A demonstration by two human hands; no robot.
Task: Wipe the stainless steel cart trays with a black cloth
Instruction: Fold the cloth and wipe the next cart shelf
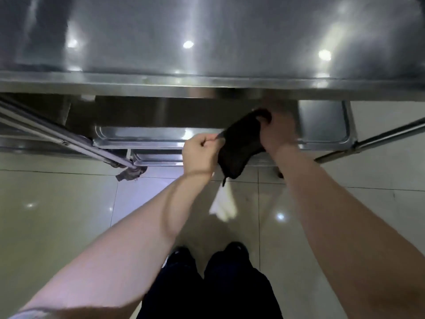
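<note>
A black cloth (239,146) is stretched between my two hands in front of the steel cart. My left hand (200,154) pinches its left corner with curled fingers. My right hand (277,127) grips its upper right end, just below the top tray's front rim. The top tray (207,42) fills the upper part of the view, shiny and bare. A middle tray (322,122) shows below it at the right, and part of a lower tray (158,158) sits beneath that. A white tag (224,203) dangles from the cloth's lower tip.
Steel handle bars (57,137) run diagonally at the left, and another bar (379,139) slants at the right. A grey rag (131,173) hangs near the cart's left corner post. Glossy beige floor tiles (57,215) lie below; my dark trousers and shoes (211,284) are at bottom centre.
</note>
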